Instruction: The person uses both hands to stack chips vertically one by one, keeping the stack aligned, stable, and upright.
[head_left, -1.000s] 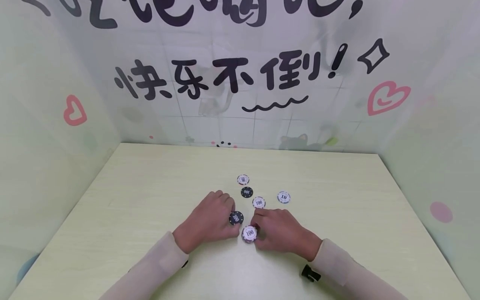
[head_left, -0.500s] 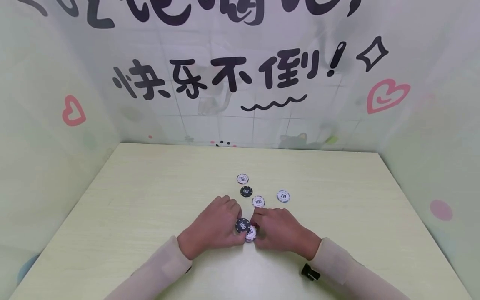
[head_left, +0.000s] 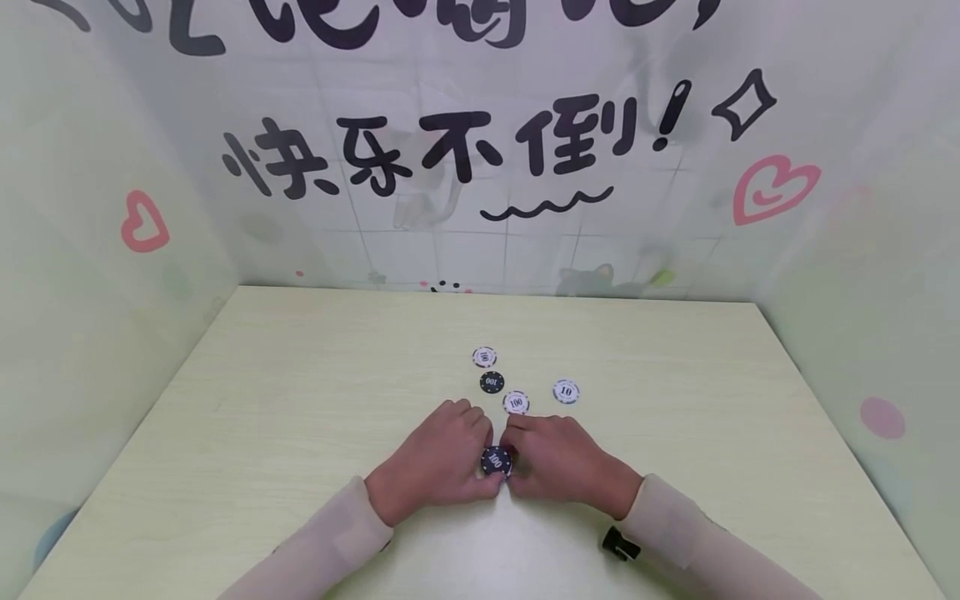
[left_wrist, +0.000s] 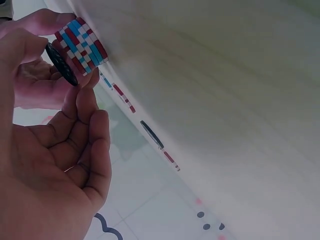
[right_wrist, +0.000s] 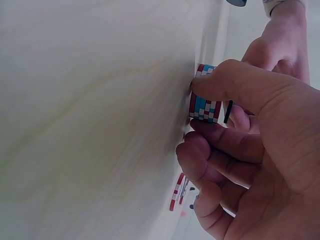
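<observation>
A black poker chip marked 100 (head_left: pixel 496 461) is pinched between the thumb and fingers of my left hand (head_left: pixel 448 454). It hovers just off the top of a chip stack (left_wrist: pixel 82 47), tilted a little against it, with a small gap at one side in the left wrist view. My right hand (head_left: pixel 558 460) grips that stack of red, blue and white-edged chips (right_wrist: pixel 204 106) by its sides, thumb on one side and fingers on the other. From the head view the black chip covers nearly all of the stack.
Beyond the hands lie loose chips: a white 100 chip (head_left: pixel 516 402) near the right fingers, a black chip (head_left: pixel 492 382), another white 100 chip (head_left: pixel 484 357) and a white 10 chip (head_left: pixel 566 392). A printed cloth wall (head_left: pixel 480 250) bounds the table (head_left: pixel 300 375) at the back.
My left hand has moved right and toward me, bringing the black chip from beside the stack to over it. The right hand keeps its grip on the stack.
</observation>
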